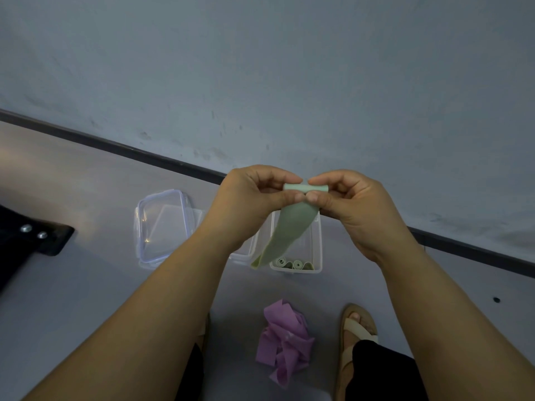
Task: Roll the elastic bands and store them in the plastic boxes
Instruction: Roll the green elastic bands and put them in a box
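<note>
A pale green elastic band (288, 227) hangs in the air between both hands, its top end curled into a small roll at my fingertips. My left hand (249, 201) pinches the roll's left side and my right hand (356, 204) pinches its right side. The loose tail drops down to the left, over a clear plastic box (317, 247) on the floor. Two rolled green bands (292, 263) lie inside that box. A second clear box (243, 254) sits beside it, mostly hidden by my left arm. A heap of purple elastic bands (285, 340) lies on the floor between my feet.
A clear lid (162, 227) with clip edges lies left of the boxes. The wall and its dark skirting (144, 156) run diagonally behind. A black object with metal bolts (37, 235) sits at the far left. My sandalled right foot (357, 331) is near the purple heap.
</note>
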`<state>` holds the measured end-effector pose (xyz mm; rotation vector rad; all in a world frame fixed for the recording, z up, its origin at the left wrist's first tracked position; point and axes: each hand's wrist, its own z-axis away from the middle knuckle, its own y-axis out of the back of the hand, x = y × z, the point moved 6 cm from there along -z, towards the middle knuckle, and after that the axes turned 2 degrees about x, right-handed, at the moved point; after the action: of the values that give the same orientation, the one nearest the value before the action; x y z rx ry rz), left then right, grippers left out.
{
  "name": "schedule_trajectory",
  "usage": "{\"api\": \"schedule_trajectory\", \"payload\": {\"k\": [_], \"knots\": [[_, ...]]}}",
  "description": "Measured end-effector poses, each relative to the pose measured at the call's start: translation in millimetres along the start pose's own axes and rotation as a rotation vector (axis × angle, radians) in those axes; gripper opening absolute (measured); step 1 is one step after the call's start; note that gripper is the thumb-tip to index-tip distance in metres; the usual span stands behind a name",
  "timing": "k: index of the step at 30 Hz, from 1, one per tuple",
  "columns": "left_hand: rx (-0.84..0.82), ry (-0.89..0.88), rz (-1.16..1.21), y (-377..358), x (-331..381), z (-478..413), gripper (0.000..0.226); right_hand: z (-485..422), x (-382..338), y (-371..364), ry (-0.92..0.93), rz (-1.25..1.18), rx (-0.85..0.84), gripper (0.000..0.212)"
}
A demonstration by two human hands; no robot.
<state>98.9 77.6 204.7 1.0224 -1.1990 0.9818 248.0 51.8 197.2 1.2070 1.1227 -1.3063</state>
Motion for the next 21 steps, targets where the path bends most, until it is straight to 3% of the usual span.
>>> {"api": "schedule_trajectory", "payload": {"k": [7,12,15,21], "knots": [[0.011,-0.039,-0.006,1,3,0,0.023,3,0,-4,-0.046,0.016,-0.058,0.029],[0.015,-0.052,-0.016,3,2,-1,0.025,5,1,-5,-0.067,0.087,-0.055,0.018],[0.007,-0.046,0.021,2,2,-1,0.027,4,1,-4,-0.07,0.057,-0.056,0.023],[-0.084,0.123,0.162,-3,-7,0,0.023,2,2,-3,-0.063,-0.099,-0.025,0.025]]}}
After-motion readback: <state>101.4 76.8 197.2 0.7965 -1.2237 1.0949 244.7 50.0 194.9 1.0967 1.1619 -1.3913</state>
